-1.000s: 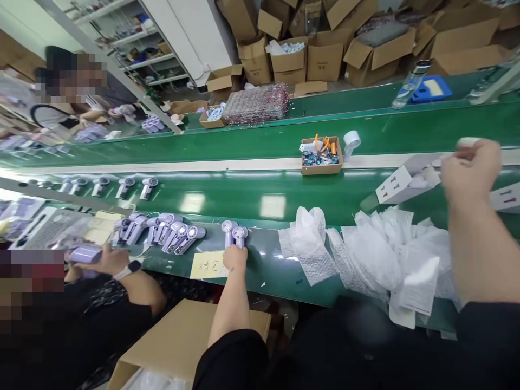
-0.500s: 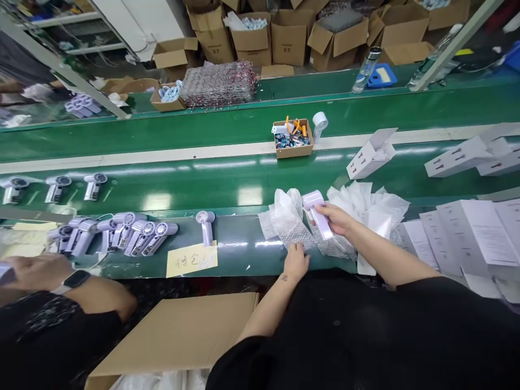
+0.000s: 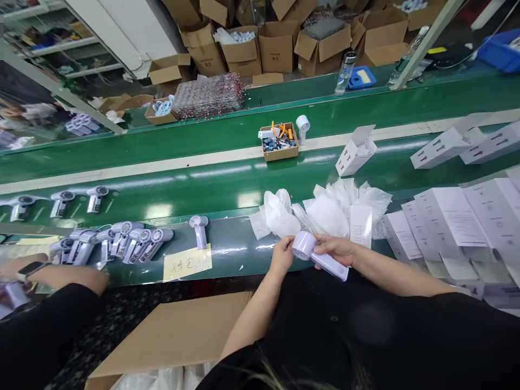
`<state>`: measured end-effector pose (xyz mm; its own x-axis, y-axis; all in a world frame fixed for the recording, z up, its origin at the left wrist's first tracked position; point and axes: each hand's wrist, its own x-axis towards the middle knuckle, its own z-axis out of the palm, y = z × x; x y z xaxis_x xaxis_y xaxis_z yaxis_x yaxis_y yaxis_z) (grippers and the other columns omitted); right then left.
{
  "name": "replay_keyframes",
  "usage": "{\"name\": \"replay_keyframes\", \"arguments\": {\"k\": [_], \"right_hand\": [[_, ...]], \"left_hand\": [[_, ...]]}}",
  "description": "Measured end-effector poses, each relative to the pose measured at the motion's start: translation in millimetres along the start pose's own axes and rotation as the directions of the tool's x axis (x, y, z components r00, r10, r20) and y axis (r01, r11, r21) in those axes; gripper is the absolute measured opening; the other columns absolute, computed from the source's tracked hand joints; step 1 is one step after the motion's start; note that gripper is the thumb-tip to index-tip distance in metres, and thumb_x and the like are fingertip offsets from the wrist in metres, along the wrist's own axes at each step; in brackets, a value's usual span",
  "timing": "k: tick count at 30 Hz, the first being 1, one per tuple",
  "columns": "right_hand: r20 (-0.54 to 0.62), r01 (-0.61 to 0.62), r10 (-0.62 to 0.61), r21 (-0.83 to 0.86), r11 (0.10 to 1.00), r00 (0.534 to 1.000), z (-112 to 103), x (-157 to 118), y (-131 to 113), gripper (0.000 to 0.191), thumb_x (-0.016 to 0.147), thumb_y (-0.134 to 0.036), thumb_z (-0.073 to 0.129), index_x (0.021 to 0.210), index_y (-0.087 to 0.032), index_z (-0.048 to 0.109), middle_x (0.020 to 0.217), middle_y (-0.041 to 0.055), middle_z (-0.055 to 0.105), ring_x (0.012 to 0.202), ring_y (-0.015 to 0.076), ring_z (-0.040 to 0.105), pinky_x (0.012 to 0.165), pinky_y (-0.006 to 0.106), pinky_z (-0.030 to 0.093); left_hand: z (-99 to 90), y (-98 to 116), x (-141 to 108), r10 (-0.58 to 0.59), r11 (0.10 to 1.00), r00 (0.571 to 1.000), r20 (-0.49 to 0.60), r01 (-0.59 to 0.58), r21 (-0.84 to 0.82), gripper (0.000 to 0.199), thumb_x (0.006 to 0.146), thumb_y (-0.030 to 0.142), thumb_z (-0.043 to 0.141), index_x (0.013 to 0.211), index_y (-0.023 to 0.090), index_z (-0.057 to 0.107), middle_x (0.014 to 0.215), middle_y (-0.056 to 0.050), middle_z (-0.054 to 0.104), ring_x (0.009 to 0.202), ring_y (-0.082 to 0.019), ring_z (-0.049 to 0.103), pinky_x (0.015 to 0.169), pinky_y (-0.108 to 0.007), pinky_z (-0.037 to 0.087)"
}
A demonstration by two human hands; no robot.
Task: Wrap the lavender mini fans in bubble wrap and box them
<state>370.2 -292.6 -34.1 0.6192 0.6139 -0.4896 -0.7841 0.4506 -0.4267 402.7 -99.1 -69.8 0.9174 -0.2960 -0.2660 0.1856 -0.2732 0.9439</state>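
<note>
A pale purple handheld fan [image 3: 331,265] is close to my body at the front edge of the bench, its round head to the left and its handle slanting down to the right. My right hand [image 3: 336,249] grips it near the neck. Fingers of my left hand [image 3: 282,255] hold the left side of its head. Just behind lie crumpled white bubble bags [image 3: 280,214] and a heap of more such bags [image 3: 331,214], with a printed leaflet [image 3: 361,225] leaning on them. Another fan [image 3: 199,232] rests by a handwritten yellow note [image 3: 187,262].
Several purple fans [image 3: 122,238] lie in a row at left, near a co-worker's arm [image 3: 60,273]. White boxes [image 3: 455,216] stand at right. A small carton of parts [image 3: 281,154] sits on the green belt. Below the bench edge is an open carton [image 3: 174,330].
My right hand has brought the fan from above the bags down toward my body, turning it. My left hand has left the bubble bag and taken the fan's head.
</note>
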Motion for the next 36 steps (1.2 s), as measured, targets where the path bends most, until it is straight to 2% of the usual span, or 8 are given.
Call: {"name": "replay_keyframes", "arguments": {"k": [6,9,13,19,24,29,32,36], "right_hand": [[-0.016,0.063,-0.064,-0.049,0.997,0.998,-11.1,-14.4,-9.5,0.039,0.064,-0.013,0.069,0.101,-0.014,0.055,0.081,0.0035,0.064,0.065,0.0157,0.063,0.058,0.031,0.058],[0.036,0.097,-0.097,0.002,0.995,0.995,-11.3,-27.7,-12.4,0.037,0.065,-0.017,0.069,0.099,-0.014,0.055,0.081,0.0038,0.065,0.064,0.015,0.063,0.058,0.03,0.058],[0.21,0.07,-0.061,-0.035,0.997,0.976,10.9,-24.2,-12.5,0.049,0.06,-0.013,0.073,0.105,-0.014,0.053,0.088,0.0052,0.065,0.073,0.0175,0.065,0.061,0.03,0.057],[0.105,0.099,-0.082,-0.172,0.98,0.991,16.6,-19.6,-9.5,0.04,0.063,-0.015,0.074,0.099,-0.011,0.058,0.088,0.0057,0.064,0.072,0.016,0.064,0.064,0.03,0.056],[-0.069,0.099,-0.117,-0.222,0.97,0.991,7.8,-32.2,-3.9,0.039,0.06,-0.016,0.078,0.092,-0.014,0.056,0.089,0.0026,0.061,0.075,0.0166,0.064,0.064,0.031,0.056],[-0.246,0.156,-0.205,-0.203,0.967,0.947,21.2,-27.5,2.7,0.041,0.058,-0.019,0.079,0.088,-0.016,0.051,0.085,0.0001,0.059,0.07,0.0149,0.062,0.059,0.033,0.056],[-0.261,0.171,-0.23,-0.23,0.958,0.938,26.0,-27.1,6.2,0.046,0.06,-0.02,0.077,0.097,-0.018,0.051,0.093,0.0017,0.058,0.073,0.0151,0.061,0.059,0.032,0.056],[-0.235,0.127,-0.192,-0.267,0.955,0.953,27.8,-26.0,8.4,0.047,0.061,-0.02,0.076,0.102,-0.017,0.051,0.089,0.0019,0.058,0.071,0.0142,0.061,0.057,0.029,0.055]], "left_hand": [[-12.0,23.9,-13.5,-0.177,0.842,0.977,-0.119,0.088,-0.533,0.024,0.065,0.037,0.066,0.068,0.015,0.057,0.059,0.002,0.055,0.053,-0.009,0.047,0.056,-0.022,0.038],[-19.3,32.6,-16.3,-0.138,0.908,0.979,-0.153,0.063,-0.413,0.023,0.066,0.036,0.067,0.07,0.014,0.06,0.059,0.002,0.053,0.053,-0.008,0.045,0.056,-0.021,0.037],[-12.8,44.5,-21.6,-0.045,0.982,0.999,0.018,0.048,-0.181,0.016,0.065,0.028,0.067,0.074,0.014,0.067,0.064,0.0,0.061,0.06,-0.011,0.05,0.059,-0.022,0.038],[-8.8,41.8,-24.4,-0.228,0.88,0.973,-0.035,0.191,-0.436,0.019,0.062,0.029,0.07,0.063,0.013,0.06,0.051,0.003,0.049,0.046,-0.006,0.039,0.047,-0.019,0.028],[-16.7,46.9,-19.3,-0.264,0.716,0.963,-0.058,0.156,-0.681,0.031,0.058,0.033,0.076,0.065,0.016,0.052,0.063,0.002,0.053,0.059,-0.009,0.05,0.057,-0.022,0.04],[-13.8,55.4,-20.6,0.001,0.91,1.0,0.008,0.003,-0.414,0.025,0.068,0.037,0.069,0.079,0.017,0.058,0.066,0.002,0.053,0.063,-0.01,0.048,0.064,-0.023,0.039],[-14.7,53.7,-16.5,-0.006,0.988,0.994,0.107,0.023,-0.154,0.029,0.063,0.03,0.073,0.088,0.018,0.062,0.067,0.003,0.055,0.062,-0.011,0.048,0.063,-0.023,0.037],[-7.7,53.9,-10.7,0.073,0.997,0.997,-0.041,-0.073,0.005,0.014,0.074,0.03,0.061,0.073,0.017,0.063,0.064,0.0,0.056,0.06,-0.013,0.048,0.062,-0.026,0.038]]}}
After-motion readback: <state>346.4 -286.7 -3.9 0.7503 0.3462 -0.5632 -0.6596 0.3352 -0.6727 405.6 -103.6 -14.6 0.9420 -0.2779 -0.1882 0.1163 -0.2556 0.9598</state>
